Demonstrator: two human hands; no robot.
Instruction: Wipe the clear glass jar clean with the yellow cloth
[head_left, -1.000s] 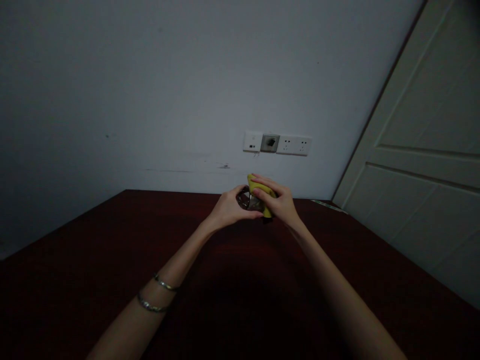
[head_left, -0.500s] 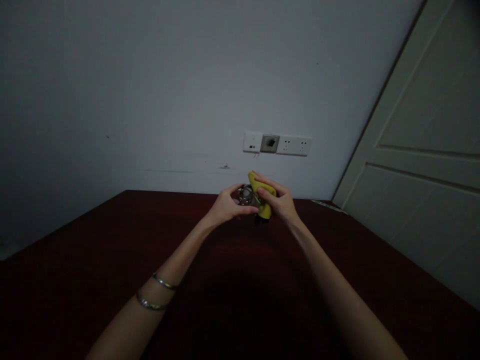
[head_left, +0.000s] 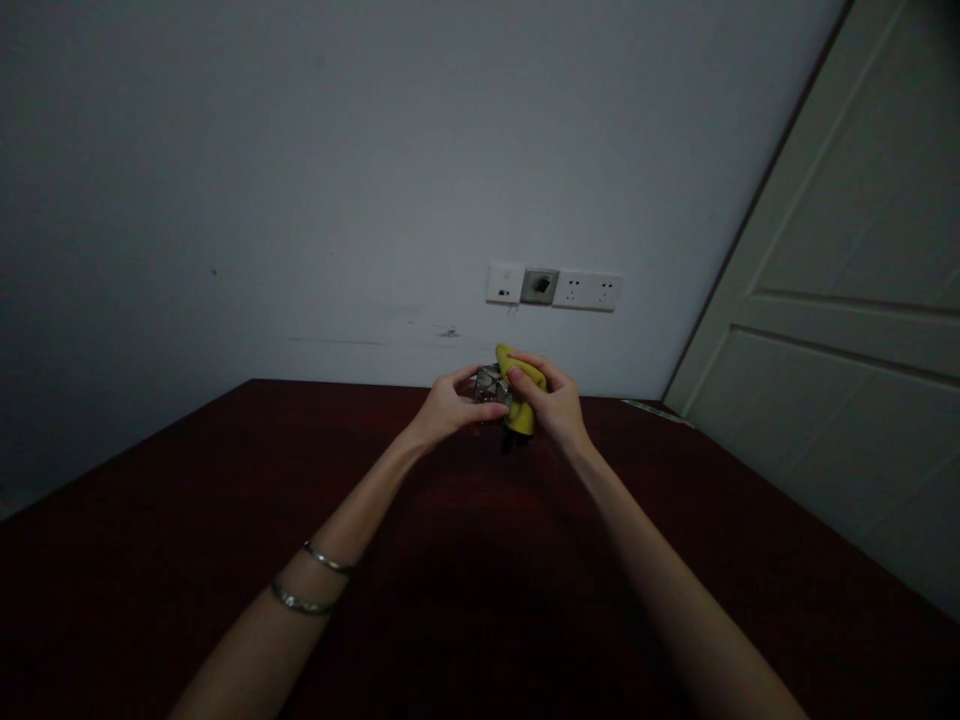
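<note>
My left hand (head_left: 448, 408) is closed around the side of a small, clear, faceted glass-like object (head_left: 491, 388), thumb along its lower front. What kind of object it is, I cannot make out in the dim light. My right hand (head_left: 559, 405) grips a yellow cloth (head_left: 522, 418), pressing it against the object's right side. Part of the object is hidden behind the cloth and fingers. A dark bit (head_left: 513, 441) hangs just under the cloth; its nature is unclear. Both hands are held above the dark red table.
The dark red tabletop (head_left: 337, 480) reaches back to a pale wall (head_left: 337, 200). Wall sockets (head_left: 587, 291) sit behind the hands. A white panelled door (head_left: 847, 300) borders the right side, with a thin strip (head_left: 658, 411) on the table's back right corner.
Both hands have shifted slightly left with the glass-like object and the cloth. My right thumb has slid left and up over the cloth.
</note>
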